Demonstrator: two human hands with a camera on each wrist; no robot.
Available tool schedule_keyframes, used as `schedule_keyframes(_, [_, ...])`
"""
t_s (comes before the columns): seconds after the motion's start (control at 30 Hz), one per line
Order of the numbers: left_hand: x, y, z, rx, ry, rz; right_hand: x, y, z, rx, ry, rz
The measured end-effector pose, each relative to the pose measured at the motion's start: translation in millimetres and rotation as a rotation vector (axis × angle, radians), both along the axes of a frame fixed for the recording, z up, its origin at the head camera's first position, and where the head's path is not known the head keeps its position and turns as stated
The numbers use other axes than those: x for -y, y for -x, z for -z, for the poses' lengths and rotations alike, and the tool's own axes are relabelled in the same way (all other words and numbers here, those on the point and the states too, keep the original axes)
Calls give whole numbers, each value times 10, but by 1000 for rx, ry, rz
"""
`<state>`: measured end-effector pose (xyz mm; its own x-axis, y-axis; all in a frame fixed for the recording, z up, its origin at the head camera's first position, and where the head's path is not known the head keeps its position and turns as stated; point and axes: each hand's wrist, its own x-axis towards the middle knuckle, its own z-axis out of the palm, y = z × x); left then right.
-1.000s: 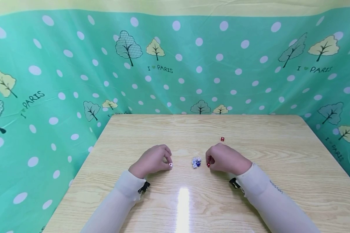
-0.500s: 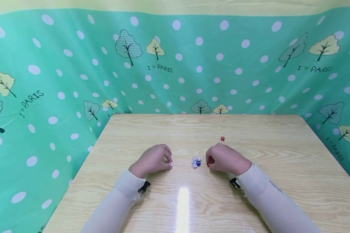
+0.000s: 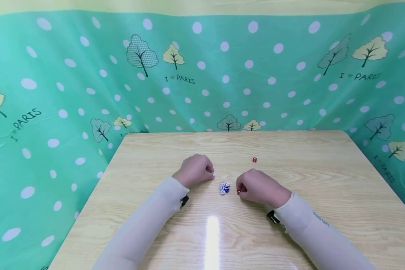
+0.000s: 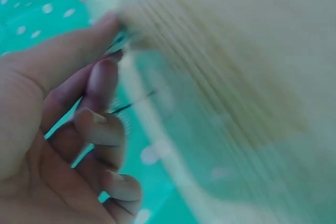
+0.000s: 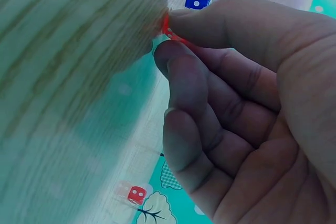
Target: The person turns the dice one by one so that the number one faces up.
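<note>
In the head view my left hand [image 3: 195, 170] pinches a small white die [image 3: 213, 174] between thumb and fingertips, left of the dice cluster. The left wrist view shows the hand's other fingers curled loosely, with the held die hidden. My right hand [image 3: 261, 187] pinches a red die [image 3: 238, 192] just right of the cluster; in the right wrist view this red die [image 5: 169, 29] shows at the thumb tip. Between the hands lie several white dice [image 3: 222, 186] with blue pips, grouped closely with a blue die [image 3: 227, 189].
Another red die [image 3: 254, 159] lies farther back on the wooden table [image 3: 300, 161], beyond the right hand. A green patterned curtain [image 3: 202, 82] hangs behind the table and along its sides. Light reflects as a bright strip on the near tabletop.
My left hand has moved right and farther back with the white die, nearer the cluster. The right hand stays nearly in place with its red die. The head view has shifted slightly.
</note>
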<state>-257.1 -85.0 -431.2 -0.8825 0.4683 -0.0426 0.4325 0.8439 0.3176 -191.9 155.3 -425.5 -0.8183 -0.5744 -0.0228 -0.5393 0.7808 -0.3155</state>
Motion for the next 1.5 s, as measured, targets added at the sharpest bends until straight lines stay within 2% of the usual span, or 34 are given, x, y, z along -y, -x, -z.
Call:
schedule_keyframes(0.23, [-379, 446, 128, 53, -101, 17, -4, 16, 22, -12, 17, -29])
schedule_keyframes(0.4, [-685, 592, 155, 83, -118, 54, -19, 19, 20, -25, 24, -37])
schedule_keyframes(0.47, [-796, 614, 141, 105, -129, 57, -23, 21, 18, -27, 27, -40])
schedule_keyframes(0.67, [-1046, 659, 143, 86, -146, 35, -28, 40, 31, -37, 37, -48])
schedule_keyframes(0.97, [-1215, 642, 116, 90, -181, 52, -36, 44, 37, -53, 36, -55])
schedule_keyframes(1.23, [-1200, 653, 120, 131, -188, 70, -33, 34, 27, -40, 10, -45])
schedule_keyframes(1.5, [-1012, 675, 28, 152, -204, 86, -49, 31, 7, -25, 13, -32])
